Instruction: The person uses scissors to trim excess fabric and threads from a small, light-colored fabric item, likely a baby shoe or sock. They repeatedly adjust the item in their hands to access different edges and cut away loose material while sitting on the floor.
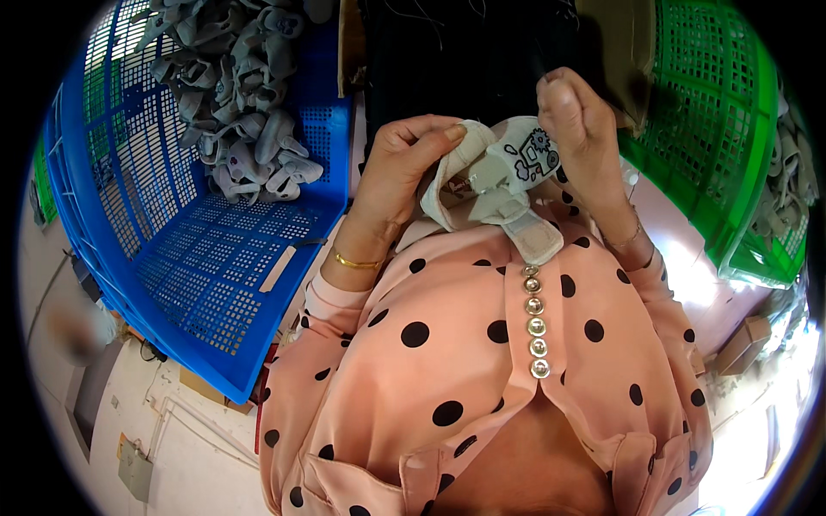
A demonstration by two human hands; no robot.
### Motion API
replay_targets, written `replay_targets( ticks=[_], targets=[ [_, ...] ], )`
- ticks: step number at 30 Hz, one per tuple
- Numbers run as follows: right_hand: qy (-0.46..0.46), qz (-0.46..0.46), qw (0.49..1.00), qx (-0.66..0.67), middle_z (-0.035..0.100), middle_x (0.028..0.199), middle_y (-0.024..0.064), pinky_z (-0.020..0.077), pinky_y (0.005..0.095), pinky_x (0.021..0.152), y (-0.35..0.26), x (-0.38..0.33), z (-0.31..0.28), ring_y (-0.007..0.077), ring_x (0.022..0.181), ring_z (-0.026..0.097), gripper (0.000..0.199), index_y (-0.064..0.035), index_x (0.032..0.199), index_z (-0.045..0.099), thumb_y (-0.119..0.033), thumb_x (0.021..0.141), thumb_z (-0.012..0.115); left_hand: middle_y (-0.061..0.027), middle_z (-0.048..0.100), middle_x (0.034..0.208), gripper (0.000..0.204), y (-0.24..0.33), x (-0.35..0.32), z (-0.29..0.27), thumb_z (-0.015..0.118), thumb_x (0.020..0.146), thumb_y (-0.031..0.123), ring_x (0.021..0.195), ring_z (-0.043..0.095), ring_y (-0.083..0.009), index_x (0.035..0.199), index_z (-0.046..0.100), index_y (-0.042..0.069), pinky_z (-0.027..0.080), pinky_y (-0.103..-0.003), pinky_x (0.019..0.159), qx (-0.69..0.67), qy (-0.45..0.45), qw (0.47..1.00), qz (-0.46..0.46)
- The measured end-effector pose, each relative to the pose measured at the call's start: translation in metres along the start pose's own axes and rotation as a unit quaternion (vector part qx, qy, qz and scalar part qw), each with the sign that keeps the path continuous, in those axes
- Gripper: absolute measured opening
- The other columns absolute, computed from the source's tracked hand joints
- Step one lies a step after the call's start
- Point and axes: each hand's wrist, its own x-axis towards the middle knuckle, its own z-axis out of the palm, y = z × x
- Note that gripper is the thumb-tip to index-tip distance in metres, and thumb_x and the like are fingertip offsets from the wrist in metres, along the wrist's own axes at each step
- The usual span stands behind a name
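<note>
Garment: pink blouse [482,361] with scattered black polka dots and a front placket carrying a vertical row of round silver buttons [535,318], toward six o'clock. Wrists: thin gold bangle [357,261] at nine o'clock of the buttons; slender bracelet [626,239] at two o'clock.

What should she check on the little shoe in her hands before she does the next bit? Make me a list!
1. Left hand grips the small grey shoe at its heel side: ok.
2. Right hand pinches the toe end: ok.
3. Cartoon print on the shoe faces up, easy to see: ok.
4. Strap flap hangs open: not ok if it should be closed.
5. Blue crate with more grey shoes sits at her left: ok.
6. Inside of the shoe: cannot tell.
</note>
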Motion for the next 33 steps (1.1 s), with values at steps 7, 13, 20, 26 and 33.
replay_targets(
  ticks=[7, 13, 20, 26, 33],
  targets=[
    [-0.093, -0.240, 0.869, -0.423, 0.049, 0.051, 0.0061, 0.0409, 0.0346, 0.041, 0.005, -0.003, -0.015, 0.0241, 0.047, 0.056, 0.046, -0.0089, 0.072, 0.049, -0.050, 0.084, 0.064, -0.0108, 0.072, 0.091, 0.018, 0.003, -0.002, 0.001, 0.063, 0.091, 0.008, 0.077, 0.068, -0.0130, 0.104, 0.070, -0.003, 0.056, -0.023, 0.070, -0.019, 0.004, 1.000, -0.008],
    [-0.095, -0.268, 0.837, -0.467, 0.048, 0.050, 0.0060, 0.0396, 0.0334, 0.041, 0.003, 0.002, -0.012, 0.0227, 0.045, 0.055, 0.048, -0.0100, 0.069, 0.046, -0.051, 0.084, 0.063, -0.0096, 0.072, 0.090, 0.017, 0.005, -0.003, 0.002, 0.063, 0.091, 0.008, 0.077, 0.068, -0.0122, 0.102, 0.070, -0.002, 0.056, -0.023, 0.070, -0.004, 0.018, 1.000, -0.009],
    [-0.090, -0.283, 0.828, -0.476, 0.048, 0.050, 0.0051, 0.0409, 0.0321, 0.041, 0.000, 0.003, -0.010, 0.0222, 0.045, 0.054, 0.047, -0.0099, 0.069, 0.045, -0.050, 0.083, 0.066, -0.0097, 0.072, 0.089, 0.017, 0.003, -0.001, 0.003, 0.064, 0.091, 0.008, 0.076, 0.068, -0.0125, 0.103, 0.070, -0.002, 0.056, -0.023, 0.069, -0.011, 0.014, 1.000, -0.015],
    [-0.085, -0.280, 0.824, -0.486, 0.049, 0.051, 0.0039, 0.0414, 0.0317, 0.041, 0.003, 0.001, -0.010, 0.0211, 0.045, 0.055, 0.044, -0.0107, 0.069, 0.047, -0.048, 0.083, 0.066, -0.0102, 0.072, 0.089, 0.018, 0.002, -0.002, 0.005, 0.064, 0.091, 0.008, 0.075, 0.068, -0.0127, 0.104, 0.070, -0.003, 0.056, -0.023, 0.068, -0.002, 0.015, 1.000, -0.010],
    [-0.089, -0.158, 0.891, -0.416, 0.054, 0.055, 0.0047, 0.0412, 0.0329, 0.043, 0.011, 0.002, -0.010, 0.0224, 0.048, 0.056, 0.042, -0.0076, 0.073, 0.053, -0.045, 0.086, 0.065, -0.0110, 0.072, 0.091, 0.018, -0.001, -0.002, 0.005, 0.065, 0.091, 0.010, 0.078, 0.068, -0.0137, 0.103, 0.069, -0.003, 0.056, -0.025, 0.070, 0.028, 0.004, 1.000, 0.001]
  ],
)
